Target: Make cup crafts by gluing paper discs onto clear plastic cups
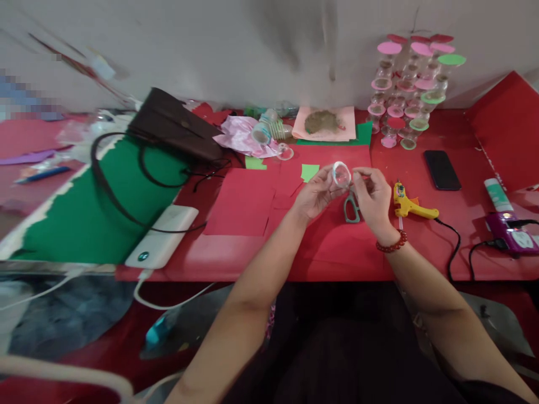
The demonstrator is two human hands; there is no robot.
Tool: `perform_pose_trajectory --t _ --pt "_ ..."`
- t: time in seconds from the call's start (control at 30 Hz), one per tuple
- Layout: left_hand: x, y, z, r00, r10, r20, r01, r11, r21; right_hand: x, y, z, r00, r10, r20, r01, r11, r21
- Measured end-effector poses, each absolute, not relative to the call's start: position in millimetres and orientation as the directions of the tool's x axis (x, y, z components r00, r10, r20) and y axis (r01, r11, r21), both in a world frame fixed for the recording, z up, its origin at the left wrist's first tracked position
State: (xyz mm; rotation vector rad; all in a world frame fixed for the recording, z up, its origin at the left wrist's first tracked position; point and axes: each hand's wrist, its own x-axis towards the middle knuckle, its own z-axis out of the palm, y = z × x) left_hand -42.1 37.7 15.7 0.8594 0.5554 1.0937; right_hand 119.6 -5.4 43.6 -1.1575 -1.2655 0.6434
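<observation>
My left hand (316, 193) grips a small see-through plastic cup (341, 176) with a white rim, its round opening tilted toward me. Close by on the right, my right hand (372, 193) has thumb and forefinger pinched together at the cup's edge; whether anything is between them is too small to make out. Grey-green scissors (351, 209) lie below the hands, partly hidden by the right one. A yellow glue gun (410, 205) rests just right of my right hand. Light green paper pieces (310, 172) lie behind my left hand on red paper (240, 202).
Strings of plastic cups with coloured discs (396, 106) hang at the back right. A black phone (442, 170), a purple power socket (514, 233) and a glue gun cord occupy the right. On the left are a dark bag (177, 126), its looping strap and a white power bank (162, 238).
</observation>
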Motion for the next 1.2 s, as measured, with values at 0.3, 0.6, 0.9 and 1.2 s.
perform_pose_trajectory --t 0.3,0.6,0.9,1.2 --pt "-35.8 39.5 9.6 0.2 0.979 0.039 -0.368 0.038 0.929 121.3 4.8 29.6 0.228 0.923 0.311 0.181 0.273 -0.945" --pt "-33.8 22.8 17.0 -0.004 0.889 0.458 0.505 -0.394 0.768 115.9 -3.5 26.3 0.165 0.854 0.493 0.531 0.344 -0.774" --pt "-39.8 23.6 17.7 0.082 0.888 0.452 0.652 -0.391 0.65 111.6 -6.3 23.6 0.098 0.895 0.436 0.514 0.33 -0.792" --pt "-50.4 40.0 30.6 0.163 0.94 0.298 0.311 -0.336 0.889 119.5 4.7 26.7 0.086 0.986 0.146 0.089 0.138 -0.986"
